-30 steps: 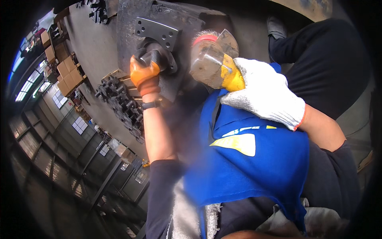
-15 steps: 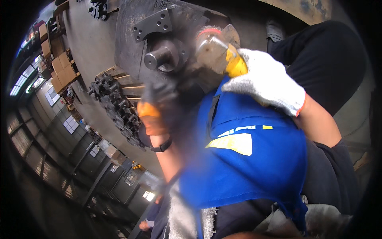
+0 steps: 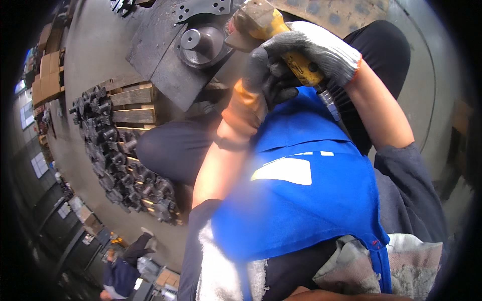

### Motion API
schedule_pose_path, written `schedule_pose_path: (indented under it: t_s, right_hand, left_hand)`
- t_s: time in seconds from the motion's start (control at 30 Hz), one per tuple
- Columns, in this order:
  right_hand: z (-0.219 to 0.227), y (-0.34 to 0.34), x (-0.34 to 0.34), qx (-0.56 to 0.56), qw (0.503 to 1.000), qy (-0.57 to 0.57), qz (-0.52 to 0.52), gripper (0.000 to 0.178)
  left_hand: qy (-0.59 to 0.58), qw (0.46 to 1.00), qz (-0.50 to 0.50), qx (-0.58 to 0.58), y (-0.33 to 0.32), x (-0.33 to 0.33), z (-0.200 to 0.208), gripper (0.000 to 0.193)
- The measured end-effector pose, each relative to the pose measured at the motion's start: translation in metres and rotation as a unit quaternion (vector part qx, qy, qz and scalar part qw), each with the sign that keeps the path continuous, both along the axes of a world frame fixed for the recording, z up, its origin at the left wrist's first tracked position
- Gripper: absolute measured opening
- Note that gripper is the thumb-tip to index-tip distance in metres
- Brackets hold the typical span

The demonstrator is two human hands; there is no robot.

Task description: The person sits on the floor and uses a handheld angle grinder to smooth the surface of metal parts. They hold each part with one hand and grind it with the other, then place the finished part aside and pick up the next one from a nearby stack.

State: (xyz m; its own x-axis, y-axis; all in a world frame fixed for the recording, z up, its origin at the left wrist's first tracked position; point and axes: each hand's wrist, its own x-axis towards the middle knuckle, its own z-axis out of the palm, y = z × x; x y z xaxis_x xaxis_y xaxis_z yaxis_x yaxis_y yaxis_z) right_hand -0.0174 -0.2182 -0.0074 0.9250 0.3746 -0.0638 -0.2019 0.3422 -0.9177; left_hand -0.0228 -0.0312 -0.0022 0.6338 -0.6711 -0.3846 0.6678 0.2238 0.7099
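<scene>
My right hand (image 3: 321, 52), in a white knit glove with a dark palm, is wrapped around a yellow air grinder (image 3: 301, 67). A metal guard covers the grinder's head at the upper left, and a metal hose fitting (image 3: 329, 103) sticks out at its lower end. Against the tool's near side is my left hand (image 3: 261, 78), in a dark glove with an orange cuff, its fingers curled around the body and partly hidden. Left of the grinder head, a round steel flange with a short shaft (image 3: 203, 45) stands on a dark metal plate (image 3: 173, 75).
A flat steel bracket with holes (image 3: 203, 9) lies beyond the flange. At left, many dark metal parts (image 3: 108, 155) are piled on a wooden pallet (image 3: 133, 103). Cardboard boxes (image 3: 47, 75) stand farther off. Another person (image 3: 120, 273) is at lower left.
My left hand has moved right from beside the flange onto the grinder. The grinder has turned, baring its lower end and hose fitting. The whole view has shifted.
</scene>
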Motion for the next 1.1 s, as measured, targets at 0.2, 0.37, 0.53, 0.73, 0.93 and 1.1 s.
schedule_pose_path:
  t_s: [0.2, 0.37, 0.53, 0.73, 0.93, 1.1]
  right_hand:
    - [-0.016, 0.025, 0.024, -0.135, 0.982, -0.029, 0.130, 0.035]
    - [-0.027, 0.027, 0.034, -0.112, 0.983, 0.065, 0.128, 0.027]
    - [-0.011, 0.033, 0.051, -0.343, 0.869, -0.322, 0.155, 0.027]
    - [-0.018, 0.039, 0.063, -0.415, 0.865, -0.164, 0.229, 0.026]
    - [-0.017, 0.045, 0.066, -0.459, 0.797, -0.343, 0.191, 0.028]
    - [-0.018, 0.044, 0.057, -0.377, 0.877, -0.276, 0.109, 0.030]
  left_hand:
    - [-0.001, 0.996, 0.073, -0.041, 0.016, -0.006, -0.004, 0.063]
    - [-0.020, 0.993, 0.103, -0.051, 0.024, -0.005, -0.006, 0.061]
    - [-0.032, 0.990, 0.125, -0.048, 0.030, -0.001, -0.011, 0.058]
    - [-0.043, 0.988, 0.143, -0.038, 0.031, 0.004, -0.016, 0.056]
    - [-0.061, 0.985, 0.163, -0.015, 0.029, 0.010, -0.021, 0.053]
    - [-0.135, 0.974, 0.175, 0.051, 0.025, 0.009, -0.028, 0.051]
